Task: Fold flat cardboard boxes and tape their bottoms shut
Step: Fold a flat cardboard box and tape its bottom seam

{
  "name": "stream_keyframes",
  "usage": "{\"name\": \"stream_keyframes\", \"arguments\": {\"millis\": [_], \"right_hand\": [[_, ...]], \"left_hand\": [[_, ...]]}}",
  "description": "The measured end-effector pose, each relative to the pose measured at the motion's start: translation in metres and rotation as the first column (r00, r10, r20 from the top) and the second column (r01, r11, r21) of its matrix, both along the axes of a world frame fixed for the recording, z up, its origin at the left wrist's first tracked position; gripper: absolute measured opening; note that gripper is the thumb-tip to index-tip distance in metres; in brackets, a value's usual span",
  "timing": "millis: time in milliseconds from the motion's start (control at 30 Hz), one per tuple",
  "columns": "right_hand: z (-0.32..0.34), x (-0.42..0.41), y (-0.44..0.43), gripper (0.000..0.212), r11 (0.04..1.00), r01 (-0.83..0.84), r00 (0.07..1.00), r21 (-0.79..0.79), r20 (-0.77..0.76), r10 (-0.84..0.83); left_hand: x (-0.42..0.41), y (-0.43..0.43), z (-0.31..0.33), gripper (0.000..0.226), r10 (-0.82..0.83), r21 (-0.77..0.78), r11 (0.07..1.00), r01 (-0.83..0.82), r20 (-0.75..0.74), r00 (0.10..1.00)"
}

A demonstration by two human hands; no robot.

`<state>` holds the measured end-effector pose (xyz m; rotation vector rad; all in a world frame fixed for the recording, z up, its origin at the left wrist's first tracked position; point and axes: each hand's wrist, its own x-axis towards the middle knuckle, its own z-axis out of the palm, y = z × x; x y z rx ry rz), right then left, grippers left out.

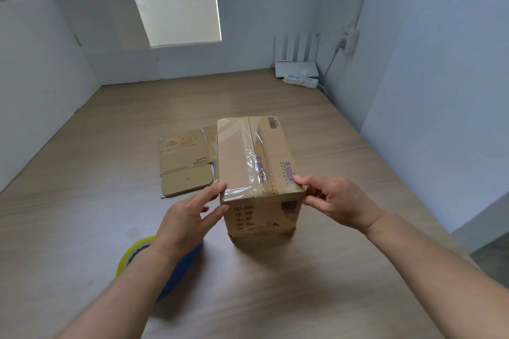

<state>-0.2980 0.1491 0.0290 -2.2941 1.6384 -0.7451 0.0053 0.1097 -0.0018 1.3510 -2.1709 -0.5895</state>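
Note:
A folded brown cardboard box [256, 173] stands on the wooden table [344, 270], its upward face sealed along the seam with clear tape. My left hand [190, 217] lies against the box's near left corner with straight fingers, fingertips touching the taped edge. My right hand [336, 201] pinches the near right top corner, thumb on top and fingers on the side. A flat unfolded cardboard box [186, 165] lies on the table behind and left of the standing box. A tape dispenser [176, 278], blue with a yellow-edged roll, lies under my left forearm, mostly hidden.
A large white cardboard sheet [110, 41] leans in the far left corner. At the far right a white router [297, 63] and a power strip [301, 81] sit by the wall, with a plug and cable at a wall socket [349, 38]. Walls close the table on three sides.

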Motion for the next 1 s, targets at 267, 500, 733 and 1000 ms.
{"name": "stream_keyframes", "arguments": {"millis": [267, 500, 733, 1000], "right_hand": [[-0.014, 0.003, 0.002, 0.034, 0.989, -0.005, 0.999, -0.145, 0.038, 0.01], [-0.031, 0.017, 0.007, 0.026, 0.96, 0.121, 0.98, -0.253, 0.185, -0.074], [-0.03, 0.025, 0.013, 0.027, 0.956, 0.294, 0.861, -0.02, 0.44, -0.256], [-0.01, 0.032, -0.037, 0.05, 0.801, 0.191, 0.565, 0.567, 0.604, -0.562]], "left_hand": [[-0.001, -0.003, -0.01, 0.045, -0.019, 0.085, 0.996, 0.04, -0.24, 0.97], [-0.007, 0.004, -0.016, 0.042, 0.059, 0.048, 0.998, -0.047, -0.306, 0.95], [-0.01, 0.008, -0.004, 0.046, 0.104, 0.148, 0.988, -0.051, -0.374, 0.922], [-0.038, -0.009, 0.012, 0.063, 0.291, 0.536, 0.843, 0.033, -0.509, 0.81]]}}
